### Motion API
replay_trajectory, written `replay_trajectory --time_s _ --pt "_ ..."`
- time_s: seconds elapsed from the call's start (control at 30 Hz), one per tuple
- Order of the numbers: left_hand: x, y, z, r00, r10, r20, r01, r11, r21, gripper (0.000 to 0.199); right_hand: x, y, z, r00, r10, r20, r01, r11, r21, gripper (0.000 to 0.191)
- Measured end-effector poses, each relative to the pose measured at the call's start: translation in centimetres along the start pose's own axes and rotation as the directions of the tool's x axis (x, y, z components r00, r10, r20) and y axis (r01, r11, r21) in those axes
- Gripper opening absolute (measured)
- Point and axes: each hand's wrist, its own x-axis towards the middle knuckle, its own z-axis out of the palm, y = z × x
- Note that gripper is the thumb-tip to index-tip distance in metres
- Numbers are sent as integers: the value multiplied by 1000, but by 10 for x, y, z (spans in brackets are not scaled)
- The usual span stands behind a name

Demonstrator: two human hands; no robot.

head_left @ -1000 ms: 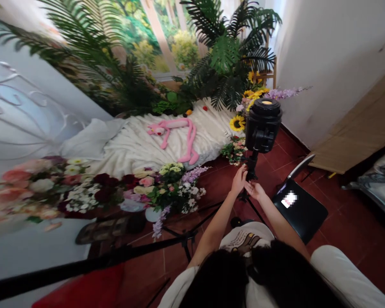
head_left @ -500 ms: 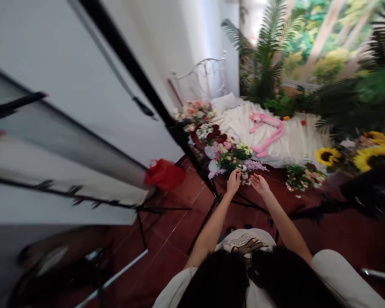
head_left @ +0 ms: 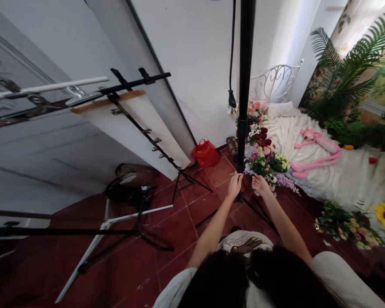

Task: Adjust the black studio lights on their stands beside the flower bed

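My left hand (head_left: 235, 186) is raised in front of me, its fingers stretched upward beside the black pole (head_left: 245, 64) of a light stand. Whether the fingertips touch the pole I cannot tell. A short gap separates it from my right hand (head_left: 261, 185), which is open with loosely bent fingers and the palm turned inward. Nothing shows in either hand. Beyond the right hand are purple blossoms (head_left: 287, 182) and a mixed bunch of flowers (head_left: 265, 159). A black cable with a plug (head_left: 232, 99) hangs next to the pole.
On the right, a pink plush toy (head_left: 324, 147) lies on a white-draped bed (head_left: 356, 175). A red bag (head_left: 206, 153) stands on the tiled floor (head_left: 176, 239) by the wall. Clip-lined backdrop stands (head_left: 154, 141) and a white pole (head_left: 141, 212) occupy the left. Stand legs spread below my hands.
My view has swung left, so the bed and flowers sit further right and more of the backdrop stands shows. The stand's pole now appears upright just above my hands. Both hands stay raised.
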Motion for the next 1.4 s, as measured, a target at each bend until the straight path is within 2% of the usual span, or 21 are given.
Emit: replay_trajectory --time_s 0.13,0.23,0.3,0.4,0.5,0.6,0.63,0.7,0.77,0.83,0.9,1.0,1.1,1.17,1.27,1.33,1.4 --pt "3 -1 -4 1000 9 2 -9 1000 18 38 6 0 6 1000 -11 5 11 999 -41 16" --pt "9 -1 -8 1000 22 22 -23 999 46 39 12 -12 14 997 -43 66 55 979 -198 14" --pt "14 1 -12 1000 10 -3 -10 998 64 40 19 -26 25 986 -56 155 110 923 -368 11" --pt "23 9 -16 988 -25 -154 30 999 30 36 33 -55 49 963 -27 267 186 783 -594 10" --pt "33 18 -16 960 -23 -280 11 999 -43 39 48 -82 74 953 88 290 174 623 -763 10" --pt "42 24 -14 965 7 -261 -29 996 -83 42 59 -104 94 946 189 265 128 531 -838 1" --pt "44 25 -12 972 9 -236 -32 995 -95 41 61 -110 98 935 252 248 95 497 -863 3" --pt "48 25 -10 984 -2 -180 -21 992 -123 40 64 -122 105 883 420 210 37 384 -922 12" --pt "49 24 -9 990 -19 -139 -1 990 -144 40 66 -131 110 806 565 177 29 262 -965 21" --pt "50 23 -9 992 -35 -124 16 989 -149 39 67 -137 112 764 620 179 70 195 -978 29" --pt "50 22 -8 990 -44 -132 25 989 -143 39 70 -138 111 749 629 208 128 171 -977 33" --pt "50 20 -8 987 -38 -158 18 992 -128 38 72 -132 105 749 567 343 296 178 -939 32" --pt "51 19 -8 985 -26 -172 4 992 -125 38 70 -117 93 732 364 576 564 150 -812 29" --pt "51 18 -8 984 -28 -176 5 991 -130 38 66 -104 83 672 168 721 722 63 -689 23" --pt "51 18 -8 984 -21 -177 -2 992 -126 37 55 -89 70 564 -53 824 822 -68 -566 18" --pt "51 17 -8 985 -1 -171 -20 992 -124 37 44 -84 70 523 -92 848 849 -38 -528 24" --pt "51 17 -8 985 8 -174 -31 991 -129 38 30 -82 79 484 -122 867 875 100 -474 37"
